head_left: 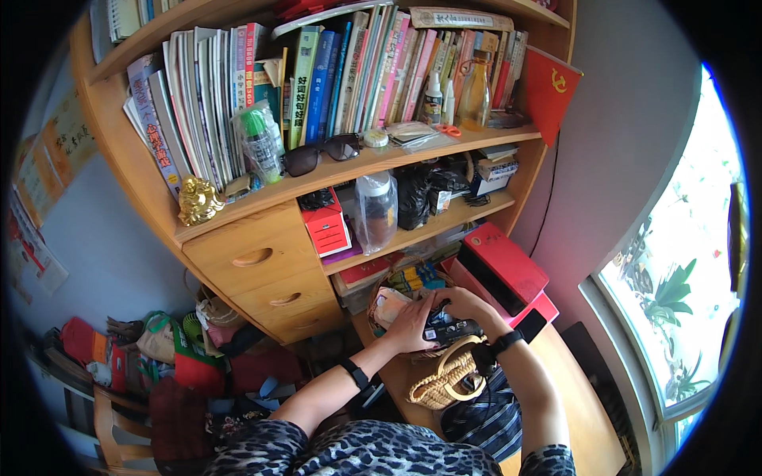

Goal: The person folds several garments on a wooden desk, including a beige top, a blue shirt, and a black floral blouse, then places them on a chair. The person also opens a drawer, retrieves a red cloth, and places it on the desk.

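Note:
Both my hands are over a wicker basket (373,309) of mixed small items on the wooden desk. My left hand (411,326) is at the basket's middle, its fingers on or beside a dark printed packet (451,332). Just to the right, my right hand (467,302) reaches in with bent fingers; what its fingertips touch is hidden. Yellow and blue packets (415,277) lie at the basket's back, and a pale pink packet (391,306) lies at its left. A woven straw handbag (443,381) with round handles stands in front of the basket, near my right wrist.
Red boxes (506,268) and a black smartphone (530,325) are right of the basket. Behind rises a wooden bookshelf (411,156) with books, sunglasses (321,154) and a bottle in clear plastic (376,211). A striped dark cloth (488,416) lies on the near desk. Bags (196,357) are piled at left.

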`<action>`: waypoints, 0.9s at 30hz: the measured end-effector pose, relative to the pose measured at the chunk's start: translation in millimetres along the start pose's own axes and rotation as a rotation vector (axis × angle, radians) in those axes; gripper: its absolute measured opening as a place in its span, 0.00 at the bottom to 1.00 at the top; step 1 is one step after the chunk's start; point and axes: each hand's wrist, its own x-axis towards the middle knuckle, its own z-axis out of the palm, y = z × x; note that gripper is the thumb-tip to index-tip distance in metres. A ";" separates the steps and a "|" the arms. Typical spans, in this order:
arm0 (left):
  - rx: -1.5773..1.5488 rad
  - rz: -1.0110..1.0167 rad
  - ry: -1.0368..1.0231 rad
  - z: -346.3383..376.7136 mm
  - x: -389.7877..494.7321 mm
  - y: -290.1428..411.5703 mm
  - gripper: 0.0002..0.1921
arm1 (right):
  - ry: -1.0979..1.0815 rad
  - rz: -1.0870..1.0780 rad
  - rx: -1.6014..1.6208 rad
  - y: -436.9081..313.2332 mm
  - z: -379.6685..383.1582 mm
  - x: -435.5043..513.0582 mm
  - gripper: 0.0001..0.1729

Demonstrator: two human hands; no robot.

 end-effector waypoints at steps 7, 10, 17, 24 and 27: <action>0.209 -0.148 -0.165 23.1 14.0 -25.2 0.30 | 0.339 0.149 0.124 -50.0 -7.6 -71.3 0.15; 0.276 -0.191 -0.172 19.2 14.1 -12.0 0.32 | 0.507 0.292 0.143 -80.5 5.3 -100.1 0.08; 0.259 -0.188 0.205 12.1 -64.9 81.6 0.38 | 0.517 0.059 -0.069 -123.4 51.9 -183.2 0.28; 0.280 -0.480 0.260 9.1 -282.1 179.2 0.19 | 0.360 0.157 0.341 -119.5 153.8 -275.8 0.15; 0.431 -0.647 0.369 -30.7 -375.9 208.6 0.13 | 0.198 0.170 0.453 -118.8 190.3 -294.8 0.14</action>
